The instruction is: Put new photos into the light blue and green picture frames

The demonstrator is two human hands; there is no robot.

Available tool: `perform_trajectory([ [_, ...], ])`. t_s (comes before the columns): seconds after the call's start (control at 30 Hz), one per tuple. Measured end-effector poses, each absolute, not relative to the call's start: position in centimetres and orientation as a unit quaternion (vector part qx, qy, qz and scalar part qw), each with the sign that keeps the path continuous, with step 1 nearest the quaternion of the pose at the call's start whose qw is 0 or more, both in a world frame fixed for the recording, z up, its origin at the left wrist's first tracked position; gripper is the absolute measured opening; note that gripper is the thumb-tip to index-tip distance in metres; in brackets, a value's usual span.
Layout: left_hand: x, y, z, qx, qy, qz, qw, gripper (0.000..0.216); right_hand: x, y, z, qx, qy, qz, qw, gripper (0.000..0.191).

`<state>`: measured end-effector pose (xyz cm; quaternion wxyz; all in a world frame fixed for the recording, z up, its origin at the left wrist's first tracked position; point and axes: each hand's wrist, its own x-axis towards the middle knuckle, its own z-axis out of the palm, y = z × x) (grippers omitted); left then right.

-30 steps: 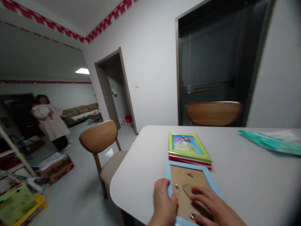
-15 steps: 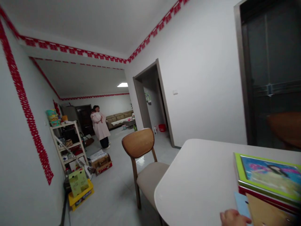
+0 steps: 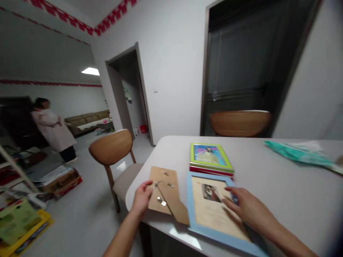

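I see my left hand pinching the left edge of the brown backing board, which lies on the table just left of the blue frame. My right hand rests spread on that frame.

The room is dimly, evenly lit; a ceiling light at 10 o'clock is blown out white. A pale reflection is seen on the table edge at 6 o'clock. The glass door at 1 o'clock is left almost black. Motion blur is strongest on the right hand and the teal bag at 3 o'clock. Lines are bent toward the edges.
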<state>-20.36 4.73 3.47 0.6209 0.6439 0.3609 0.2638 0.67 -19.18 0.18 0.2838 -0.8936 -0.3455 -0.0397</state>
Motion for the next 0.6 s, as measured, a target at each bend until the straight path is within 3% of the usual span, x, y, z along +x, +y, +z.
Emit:
perform_trajectory([
  [0.07,-20.6,6.5,2.4,0.671,0.359,0.242,0.602,0.034,0.5,-19.6,0.7,-0.924,-0.312,-0.029,0.220,0.042],
  [0.17,-20.7,8.4,1.5,0.719,0.358,0.226,0.551,0.034,0.4,-19.7,1.0,-0.942,-0.275,-0.015,0.193,0.045],
  [0.4,-19.9,8.9,1.7,0.814,0.344,0.261,0.388,0.032,1.2,-20.2,1.3,-0.928,-0.232,0.050,0.287,0.053],
  [0.47,-19.0,6.8,2.2,0.830,0.321,0.273,0.365,0.034,0.8,-20.3,2.0,-0.900,-0.205,0.106,0.370,0.057],
  [0.6,-16.8,-0.9,3.9,0.862,0.229,0.266,0.367,0.037,-1.1,-20.2,4.0,-0.703,-0.129,0.266,0.647,0.060],
])
